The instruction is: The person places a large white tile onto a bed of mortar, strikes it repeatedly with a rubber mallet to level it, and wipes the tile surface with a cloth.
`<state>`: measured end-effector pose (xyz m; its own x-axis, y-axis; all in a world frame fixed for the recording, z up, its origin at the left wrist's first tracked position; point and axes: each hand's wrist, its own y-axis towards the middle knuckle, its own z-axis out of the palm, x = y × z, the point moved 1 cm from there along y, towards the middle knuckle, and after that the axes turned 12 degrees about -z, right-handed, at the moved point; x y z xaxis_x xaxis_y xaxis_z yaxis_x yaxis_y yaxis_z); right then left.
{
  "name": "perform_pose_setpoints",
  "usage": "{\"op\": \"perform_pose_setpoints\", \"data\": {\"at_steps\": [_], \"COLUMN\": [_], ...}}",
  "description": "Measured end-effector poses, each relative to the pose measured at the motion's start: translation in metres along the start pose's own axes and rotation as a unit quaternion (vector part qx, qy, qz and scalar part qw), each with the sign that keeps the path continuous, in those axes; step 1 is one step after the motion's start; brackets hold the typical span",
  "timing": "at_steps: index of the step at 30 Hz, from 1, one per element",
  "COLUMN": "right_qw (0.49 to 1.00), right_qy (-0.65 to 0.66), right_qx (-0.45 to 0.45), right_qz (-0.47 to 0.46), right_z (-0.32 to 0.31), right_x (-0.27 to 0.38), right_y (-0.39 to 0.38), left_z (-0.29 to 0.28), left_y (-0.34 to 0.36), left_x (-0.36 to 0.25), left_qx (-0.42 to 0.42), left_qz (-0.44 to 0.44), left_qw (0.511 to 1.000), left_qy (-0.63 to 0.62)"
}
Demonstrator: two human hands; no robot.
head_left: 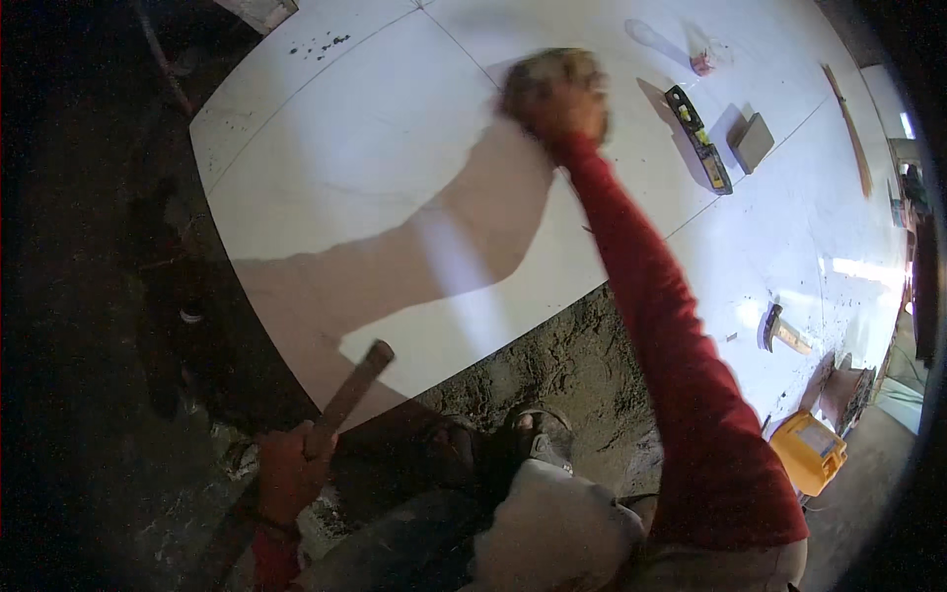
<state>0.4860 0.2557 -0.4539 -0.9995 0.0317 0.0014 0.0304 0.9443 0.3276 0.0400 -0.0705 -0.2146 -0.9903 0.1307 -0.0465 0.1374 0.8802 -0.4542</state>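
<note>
My right hand (564,107), in a red sleeve, stretches out over the large white floor tiles (395,99). It presses on a brown, dirty rag (533,79), smeared by motion, at a tile joint. At the lower left my left hand (288,472) is wrapped round a wooden handle (353,390), which points up and right over the near tile edge. The tool's other end is hidden in shadow.
Right of the rag lie a spirit level (698,140), a grey block (753,144) and a clear bottle-like thing (659,41). A hammer (784,331) and a yellow box (809,452) are at the right. Wet mortar (562,360) borders the tiles near my feet.
</note>
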Motion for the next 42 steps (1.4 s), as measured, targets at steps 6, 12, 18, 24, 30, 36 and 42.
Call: {"op": "perform_pose_setpoints", "data": {"at_steps": [6, 12, 18, 24, 30, 36, 42], "right_qw": [0.886, 0.962, 0.967, 0.991, 0.997, 0.996, 0.961], "right_qy": [0.327, 0.120, 0.056, 0.072, 0.067, 0.058, 0.208], "right_qx": [0.041, 0.072, 0.035, 0.058, 0.012, 0.013, 0.093], "right_qz": [-0.327, -0.236, -0.245, -0.094, 0.038, 0.070, 0.158], "right_z": [-0.034, -0.003, -0.041, -0.061, -0.114, -0.141, -0.214], "right_x": [0.241, 0.108, -0.101, -0.106, -0.095, -0.120, -0.201], "right_y": [-0.092, -0.022, -0.042, -0.141, -0.206, -0.308, -0.481], "left_z": [0.040, 0.054, 0.079, 0.089, 0.065, 0.059, 0.077], "left_y": [0.020, -0.016, -0.053, -0.048, -0.016, -0.009, -0.021], "left_x": [-0.045, -0.019, -0.008, -0.008, -0.041, -0.056, -0.016], "left_qx": [-0.001, 0.040, 0.168, 0.170, 0.201, 0.206, 0.178], "left_qz": [0.040, 0.005, -0.155, -0.086, -0.107, -0.126, -0.066], "left_qw": [0.979, 0.994, 0.958, 0.948, 0.956, 0.953, 0.963], "left_qy": [-0.201, -0.098, -0.171, -0.256, -0.185, -0.185, -0.189]}}
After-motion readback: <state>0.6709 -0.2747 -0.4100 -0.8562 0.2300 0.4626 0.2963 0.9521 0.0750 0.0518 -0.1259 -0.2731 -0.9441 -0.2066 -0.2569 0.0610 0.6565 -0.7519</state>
